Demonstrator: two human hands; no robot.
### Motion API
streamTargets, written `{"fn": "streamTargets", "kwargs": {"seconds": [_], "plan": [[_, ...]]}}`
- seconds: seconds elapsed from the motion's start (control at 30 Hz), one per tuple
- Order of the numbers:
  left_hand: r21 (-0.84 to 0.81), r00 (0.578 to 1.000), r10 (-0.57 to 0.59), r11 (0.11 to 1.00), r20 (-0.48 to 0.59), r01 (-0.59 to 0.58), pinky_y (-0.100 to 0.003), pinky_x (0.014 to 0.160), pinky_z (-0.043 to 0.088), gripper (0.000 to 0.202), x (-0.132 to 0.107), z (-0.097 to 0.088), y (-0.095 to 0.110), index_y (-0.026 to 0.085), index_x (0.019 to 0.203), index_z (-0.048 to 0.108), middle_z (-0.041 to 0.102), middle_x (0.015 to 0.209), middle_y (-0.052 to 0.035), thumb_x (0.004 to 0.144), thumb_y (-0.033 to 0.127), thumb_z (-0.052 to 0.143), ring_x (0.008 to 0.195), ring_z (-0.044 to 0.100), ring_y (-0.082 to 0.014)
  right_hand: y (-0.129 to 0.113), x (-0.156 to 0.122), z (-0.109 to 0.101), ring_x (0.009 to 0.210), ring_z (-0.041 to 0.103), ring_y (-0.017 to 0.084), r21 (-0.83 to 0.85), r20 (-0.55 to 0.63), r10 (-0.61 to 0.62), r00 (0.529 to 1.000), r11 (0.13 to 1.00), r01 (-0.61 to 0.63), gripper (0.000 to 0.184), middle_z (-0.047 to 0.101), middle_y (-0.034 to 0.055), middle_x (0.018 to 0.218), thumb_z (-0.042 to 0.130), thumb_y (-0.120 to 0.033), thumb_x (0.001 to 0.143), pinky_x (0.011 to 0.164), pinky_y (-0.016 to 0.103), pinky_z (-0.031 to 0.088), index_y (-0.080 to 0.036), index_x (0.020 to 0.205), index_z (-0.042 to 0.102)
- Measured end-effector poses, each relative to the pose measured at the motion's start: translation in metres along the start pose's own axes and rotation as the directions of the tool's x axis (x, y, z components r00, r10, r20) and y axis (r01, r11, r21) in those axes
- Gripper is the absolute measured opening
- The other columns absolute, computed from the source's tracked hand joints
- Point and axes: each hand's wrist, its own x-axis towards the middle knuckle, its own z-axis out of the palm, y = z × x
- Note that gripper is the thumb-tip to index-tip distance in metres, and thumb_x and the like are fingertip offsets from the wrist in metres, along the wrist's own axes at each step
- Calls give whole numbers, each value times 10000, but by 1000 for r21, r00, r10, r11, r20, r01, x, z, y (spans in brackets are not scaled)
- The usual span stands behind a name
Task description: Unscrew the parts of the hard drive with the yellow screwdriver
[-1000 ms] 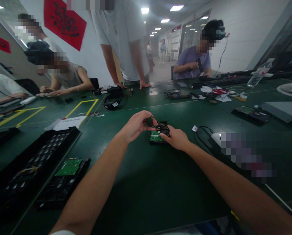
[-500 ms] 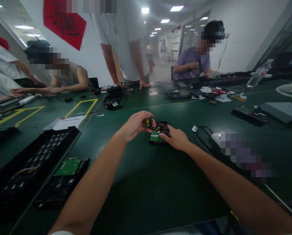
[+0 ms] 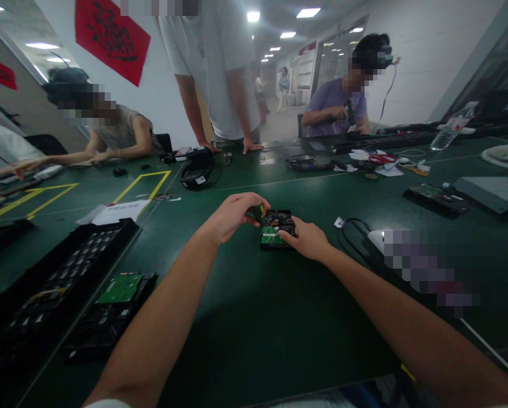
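A black hard drive [image 3: 278, 245] with a green circuit board [image 3: 270, 234] on its upper face lies flat on the green table in front of me. My right hand [image 3: 307, 238] grips its right side, thumb resting on the board's edge. At the drive's far left corner, my left hand [image 3: 240, 215] pinches a short black-and-yellow screwdriver [image 3: 260, 212]. Only its handle shows between the fingers; the tip is hidden.
Another drive with a green board [image 3: 120, 288] lies beside a long black tray [image 3: 67, 272] on the left. To the right are a cable [image 3: 351, 226], a further drive [image 3: 435, 199] and a grey box [image 3: 492, 192]. Several people are around the table's far side.
My left hand has tilted slightly, and the screwdriver handle has turned and shifted a little lower. My right hand and the hard drive have stayed in place.
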Motion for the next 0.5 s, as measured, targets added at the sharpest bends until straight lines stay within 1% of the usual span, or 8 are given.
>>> {"fn": "streamTargets", "kwargs": {"seconds": [0.07,0.17,0.23,0.3,0.37,0.43,0.5], "plan": [[13,1000,4,1000,5,-4,-264,608,538,233,-1,2,1,138,923,717,700,944,-114,824,331,631,851,646,-202,0,0,0,964,707,318,2,-1,-4,1000,1000,4,666,730,134,1165,422,-720,973,747,358,491,-234,1419,511],[-64,999,-3,998,32,5,-287,607,557,198,-1,5,1,156,929,653,713,897,-110,840,331,641,837,669,-215,0,0,1,960,708,316,-2,0,11,1000,1000,-11,667,731,140,1162,425,-725,970,745,358,491,-225,1401,525],[-121,999,-4,993,46,10,-318,651,582,191,-1,6,0,153,905,634,719,897,-117,842,333,646,871,683,-229,-1,0,0,973,707,324,-2,3,19,1000,1000,-19,665,733,139,1161,432,-720,970,750,365,495,-223,1402,525],[-139,999,-5,990,41,11,-337,691,593,201,0,6,-1,143,888,651,720,926,-128,836,337,648,912,683,-238,-1,0,0,983,706,331,2,6,15,1000,1000,-15,664,734,138,1161,431,-712,973,754,372,498,-221,1410,519],[-104,1000,9,995,15,-7,-308,670,575,210,0,4,-1,135,875,686,711,960,-127,833,334,634,909,668,-226,-1,0,-1,985,707,333,3,4,7,1000,1000,-7,660,736,134,1162,429,-710,975,755,374,499,-224,1412,518],[-43,999,31,999,-20,-32,-267,628,535,222,1,1,-2,134,858,718,694,965,-114,834,326,610,869,643,-198,-1,0,-1,982,708,330,1,-3,6,1000,1000,-6,653,739,126,1157,433,-711,974,751,370,499,-232,1411,518],[-3,998,41,999,-39,-41,-249,609,506,236,2,-1,-2,134,858,740,680,962,-105,837,319,593,845,623,-181,-1,0,0,975,710,327,-1,-8,7,1000,1000,-7,644,742,121,1150,438,-706,976,744,365,498,-233,1405,520]]}}
